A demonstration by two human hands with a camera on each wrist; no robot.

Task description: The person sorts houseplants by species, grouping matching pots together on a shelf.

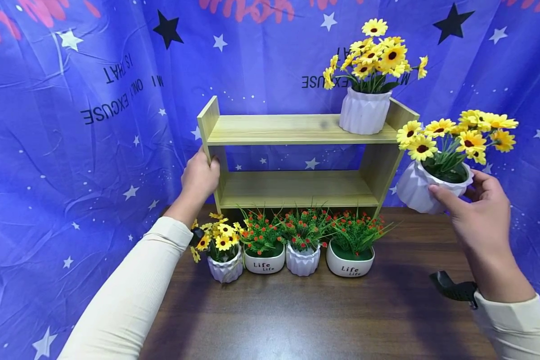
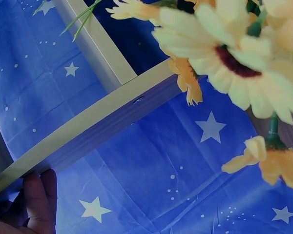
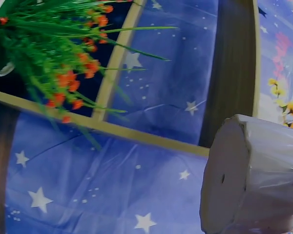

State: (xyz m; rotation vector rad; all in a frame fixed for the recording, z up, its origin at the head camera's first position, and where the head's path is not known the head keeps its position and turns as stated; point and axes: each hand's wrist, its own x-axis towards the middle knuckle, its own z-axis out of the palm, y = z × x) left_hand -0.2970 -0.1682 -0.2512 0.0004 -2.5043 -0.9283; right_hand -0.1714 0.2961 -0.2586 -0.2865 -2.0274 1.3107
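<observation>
My left hand point(image 1: 200, 175) grips the left side panel of a light wooden two-tier shelf point(image 1: 274, 129); in the left wrist view its fingers point(image 2: 39, 197) curl at the panel's edge. My right hand point(image 1: 483, 215) holds a white ribbed pot of yellow daisy-like flowers point(image 1: 425, 187) in the air, just right of the shelf, thumb on the near side. The pot's flat underside point(image 3: 224, 180) shows in the right wrist view. Another white pot of yellow flowers point(image 1: 364, 112) stands at the right end of the top board.
Before the shelf on the brown table point(image 1: 288, 320) stand a small yellow-flowered pot point(image 1: 225, 270), two oval "Life" pots of red-flowered grass, left point(image 1: 264, 262) and right point(image 1: 351, 265), and a ribbed red-flowered pot point(image 1: 303, 260) between them. A blue starry curtain point(image 1: 117, 150) hangs behind and at the sides.
</observation>
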